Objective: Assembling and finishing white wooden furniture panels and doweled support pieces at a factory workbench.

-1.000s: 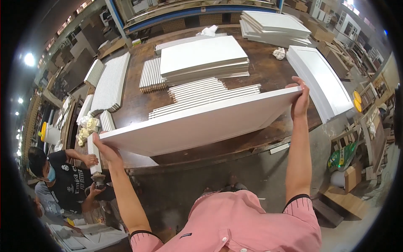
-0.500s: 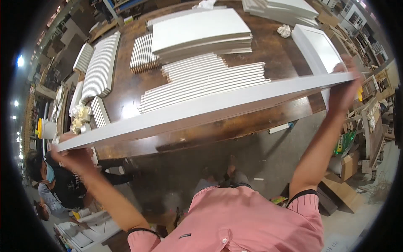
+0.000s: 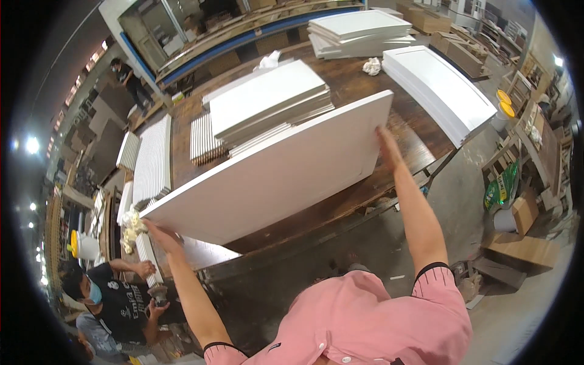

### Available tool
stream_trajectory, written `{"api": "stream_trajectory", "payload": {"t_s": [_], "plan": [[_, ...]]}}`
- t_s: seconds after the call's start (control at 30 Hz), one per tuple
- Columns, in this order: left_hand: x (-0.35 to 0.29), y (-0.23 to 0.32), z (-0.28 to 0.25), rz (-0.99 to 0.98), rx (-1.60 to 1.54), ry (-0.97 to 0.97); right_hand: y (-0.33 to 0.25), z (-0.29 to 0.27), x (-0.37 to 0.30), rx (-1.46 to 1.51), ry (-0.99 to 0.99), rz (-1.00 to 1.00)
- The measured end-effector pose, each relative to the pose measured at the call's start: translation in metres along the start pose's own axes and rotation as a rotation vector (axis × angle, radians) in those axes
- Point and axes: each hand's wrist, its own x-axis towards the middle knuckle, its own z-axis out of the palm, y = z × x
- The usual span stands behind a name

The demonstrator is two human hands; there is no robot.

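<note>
A large white panel (image 3: 274,176) stands tilted on its long edge over the brown table, its broad face turned toward me. My left hand (image 3: 165,236) holds its left end near the lower corner. At the opposite end my right hand (image 3: 387,149) grips the side edge, fingers partly hidden behind the panel. Just past the panel lies a stack of white panels (image 3: 267,100). Narrow white strips (image 3: 258,143) in a row are mostly covered by the panel I hold.
The brown table (image 3: 413,137) also bears white framed panels (image 3: 441,91) at right, another panel stack (image 3: 359,30) at the back, white strips (image 3: 152,161) at left and crumpled cloths (image 3: 372,66). A co-worker (image 3: 125,304) at lower left holds a tool against strips.
The panel has gone from nearly edge-on, held out wide, to tilted up with its face showing. Both hands have moved inward with it, and the view has shifted.
</note>
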Motion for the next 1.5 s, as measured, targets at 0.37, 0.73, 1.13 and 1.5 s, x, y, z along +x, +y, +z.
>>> {"api": "stream_trajectory", "payload": {"t_s": [0.37, 0.73, 1.13, 1.5], "plan": [[-0.043, -0.042, -0.038, -0.490, 0.483, -0.217, -0.042, -0.030, -0.044, -0.520, -0.253, 0.206], [-0.064, -0.075, -0.090, -0.797, 0.553, -0.274, -0.027, -0.048, -0.100, 0.104, -0.282, 0.639], [-0.127, -0.047, -0.108, -0.614, 0.789, -0.310, 0.012, -0.092, -0.156, 0.132, -0.129, 0.431], [-0.148, 0.001, -0.136, -0.864, 0.563, -0.342, 0.058, -0.132, -0.160, -0.566, -0.150, 0.071]]}}
